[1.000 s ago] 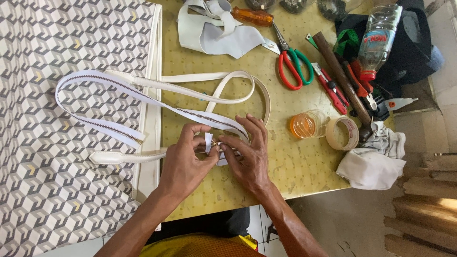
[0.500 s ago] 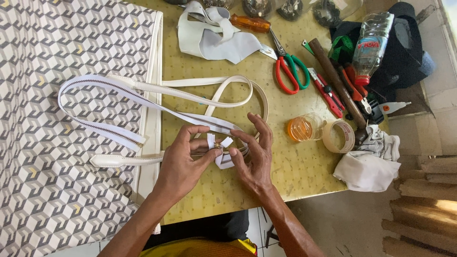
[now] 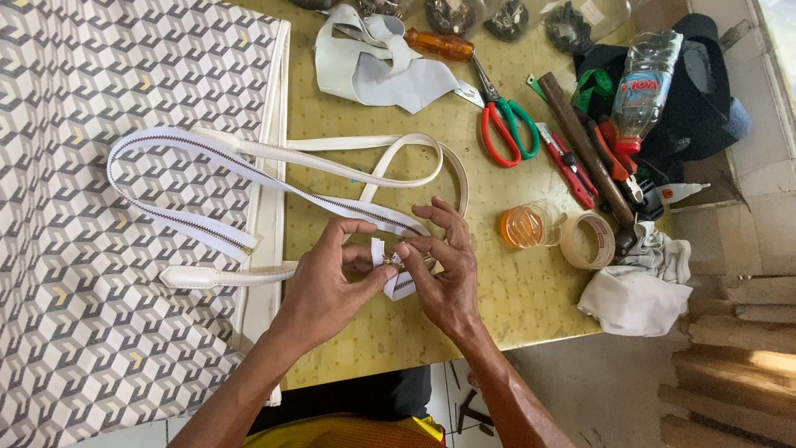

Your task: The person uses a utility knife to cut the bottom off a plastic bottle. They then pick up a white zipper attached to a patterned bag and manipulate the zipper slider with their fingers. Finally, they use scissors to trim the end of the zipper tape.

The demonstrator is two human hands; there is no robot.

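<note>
Seen from the head camera, a white zipper tape [image 3: 249,178] with brass teeth is being fitted with a small metal slider [image 3: 390,262]. The tape's end is pinched by the left hand [image 3: 327,290] and the right hand [image 3: 444,278], both grips closed on it above the yellow surface [image 3: 497,315]. Steady alignment of teeth and slider seems needed next. The tape loops left over patterned fabric [image 3: 75,315].

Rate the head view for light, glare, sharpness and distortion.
Head view: soft, even daylight, brightest at the right edge; no strong glare on the yellow table; both the left hand and right hand and the white zipper tape look sharp; the bag's white edge bows slightly, hinting at wide-angle distortion.
</note>
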